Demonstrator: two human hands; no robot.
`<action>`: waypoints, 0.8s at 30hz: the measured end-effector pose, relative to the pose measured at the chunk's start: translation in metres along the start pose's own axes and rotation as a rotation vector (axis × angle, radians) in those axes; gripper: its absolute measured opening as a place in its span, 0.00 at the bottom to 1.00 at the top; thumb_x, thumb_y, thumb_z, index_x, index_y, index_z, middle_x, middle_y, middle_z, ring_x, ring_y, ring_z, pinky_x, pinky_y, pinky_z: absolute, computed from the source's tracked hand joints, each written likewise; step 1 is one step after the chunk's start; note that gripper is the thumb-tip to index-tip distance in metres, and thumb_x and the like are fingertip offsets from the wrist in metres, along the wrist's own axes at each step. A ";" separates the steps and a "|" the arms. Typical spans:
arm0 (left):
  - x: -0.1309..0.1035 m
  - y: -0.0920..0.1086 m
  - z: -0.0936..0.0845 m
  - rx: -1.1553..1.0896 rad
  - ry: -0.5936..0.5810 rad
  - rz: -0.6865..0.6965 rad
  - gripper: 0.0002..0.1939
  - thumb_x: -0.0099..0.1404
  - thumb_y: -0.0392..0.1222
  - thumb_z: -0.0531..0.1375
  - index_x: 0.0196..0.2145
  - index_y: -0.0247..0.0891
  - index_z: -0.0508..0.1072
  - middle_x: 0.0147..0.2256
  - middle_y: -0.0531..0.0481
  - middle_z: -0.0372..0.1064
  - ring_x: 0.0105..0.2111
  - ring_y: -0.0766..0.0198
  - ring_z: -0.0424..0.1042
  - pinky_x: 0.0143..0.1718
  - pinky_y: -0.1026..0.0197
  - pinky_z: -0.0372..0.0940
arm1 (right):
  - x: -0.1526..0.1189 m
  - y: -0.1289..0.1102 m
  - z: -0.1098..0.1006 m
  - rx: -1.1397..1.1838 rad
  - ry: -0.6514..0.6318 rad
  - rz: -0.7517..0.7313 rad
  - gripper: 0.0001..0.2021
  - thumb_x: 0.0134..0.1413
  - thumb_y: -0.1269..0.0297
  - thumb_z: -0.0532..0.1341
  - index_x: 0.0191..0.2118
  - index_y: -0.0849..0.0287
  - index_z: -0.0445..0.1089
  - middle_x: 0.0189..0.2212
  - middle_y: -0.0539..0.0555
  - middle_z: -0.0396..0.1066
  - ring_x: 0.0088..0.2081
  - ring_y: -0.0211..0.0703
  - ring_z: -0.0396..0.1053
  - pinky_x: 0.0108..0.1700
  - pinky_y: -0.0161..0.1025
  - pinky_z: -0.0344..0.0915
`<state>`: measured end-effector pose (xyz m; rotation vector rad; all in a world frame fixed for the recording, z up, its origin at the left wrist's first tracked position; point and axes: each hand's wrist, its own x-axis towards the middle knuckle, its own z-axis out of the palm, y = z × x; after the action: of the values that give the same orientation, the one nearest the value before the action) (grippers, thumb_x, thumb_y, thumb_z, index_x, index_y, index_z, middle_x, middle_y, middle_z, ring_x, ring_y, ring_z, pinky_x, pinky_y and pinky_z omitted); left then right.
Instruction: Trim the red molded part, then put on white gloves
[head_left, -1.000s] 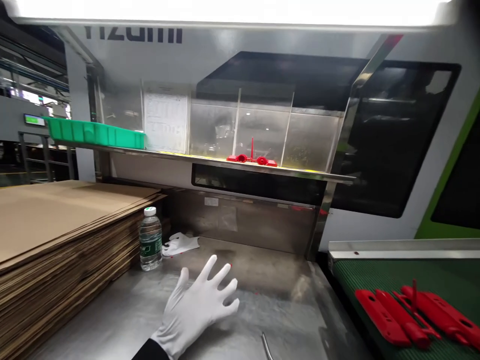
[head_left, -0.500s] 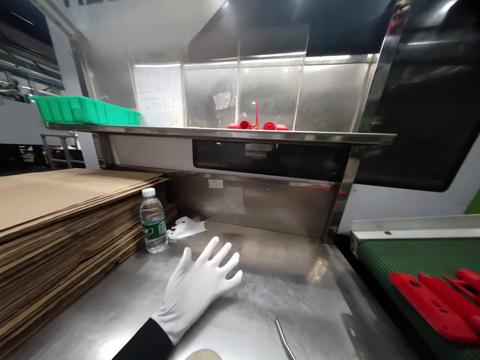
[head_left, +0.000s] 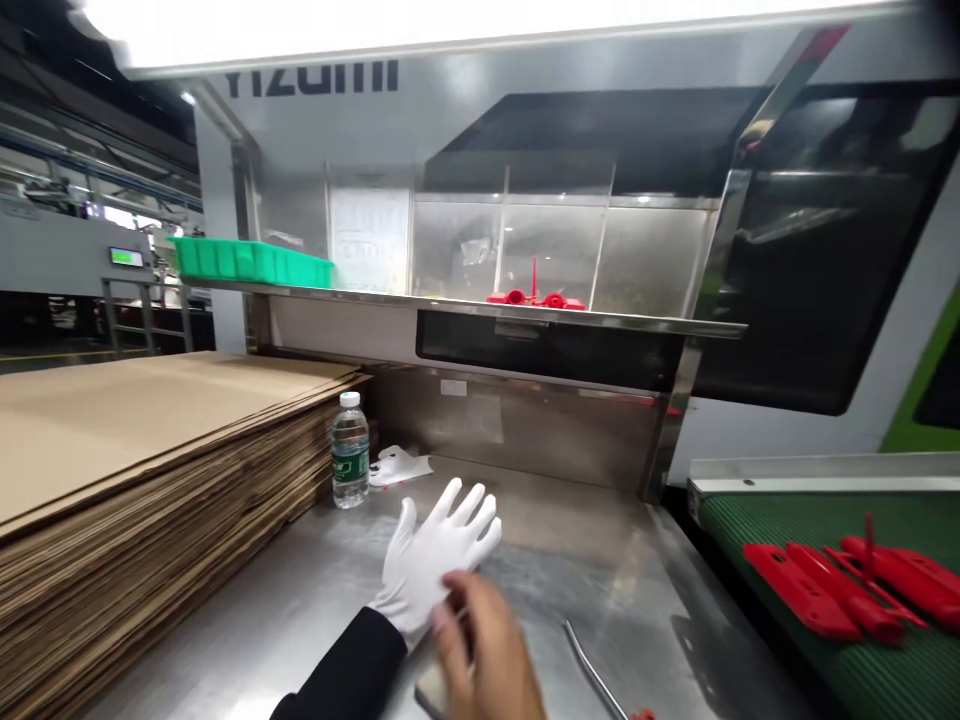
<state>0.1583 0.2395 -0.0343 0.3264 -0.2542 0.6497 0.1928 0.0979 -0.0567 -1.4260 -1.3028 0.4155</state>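
Left hand (head_left: 439, 555) gloved, fingers spread above desk (head_left: 300, 610); bare right hand (head_left: 487, 650) just behind, grip seemingly pinching the glove cuff, blurred.

**Tally at the steel bench**

Two hands were in view: one left hand (head_left: 439, 555) in a white glove and one bare right hand (head_left: 487, 650). One water bottle (head_left: 350, 464) stood by one stack of cardboard sheets (head_left: 135, 480); the sheets were too many and too thin to count. One spare white glove (head_left: 401, 466) lay behind it. One green tray (head_left: 251, 262) sat on the shelf, along with one red moulded piece (head_left: 534, 297). One cluster of red parts (head_left: 851, 590) lay on the one green belt (head_left: 750, 520); its count was unclear. One metal rod (head_left: 592, 675) lay on the bench.
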 end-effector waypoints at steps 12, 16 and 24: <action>-0.010 -0.035 0.011 -0.045 -0.052 -0.024 0.35 0.69 0.58 0.50 0.69 0.54 0.41 0.70 0.38 0.42 0.67 0.41 0.48 0.65 0.34 0.46 | 0.021 0.044 -0.015 -0.197 0.348 0.224 0.24 0.62 0.40 0.44 0.28 0.53 0.62 0.26 0.52 0.69 0.31 0.48 0.63 0.34 0.41 0.52; -0.008 -0.028 0.011 -0.031 -0.057 -0.036 0.34 0.67 0.62 0.51 0.67 0.60 0.44 0.71 0.44 0.39 0.68 0.38 0.45 0.63 0.28 0.44 | 0.018 0.044 -0.006 -0.184 0.291 0.221 0.24 0.62 0.41 0.42 0.27 0.53 0.60 0.25 0.52 0.69 0.30 0.47 0.64 0.34 0.40 0.53; -0.007 -0.024 0.018 0.016 -0.094 -0.092 0.32 0.66 0.65 0.48 0.66 0.67 0.44 0.72 0.57 0.30 0.68 0.35 0.39 0.59 0.19 0.42 | 0.010 0.052 0.010 -0.184 0.302 0.139 0.23 0.64 0.44 0.45 0.26 0.53 0.63 0.24 0.51 0.71 0.28 0.44 0.67 0.31 0.38 0.55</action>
<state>0.1656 0.2107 -0.0255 0.3828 -0.3218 0.5463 0.2126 0.1221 -0.1001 -1.6685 -1.0207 0.1642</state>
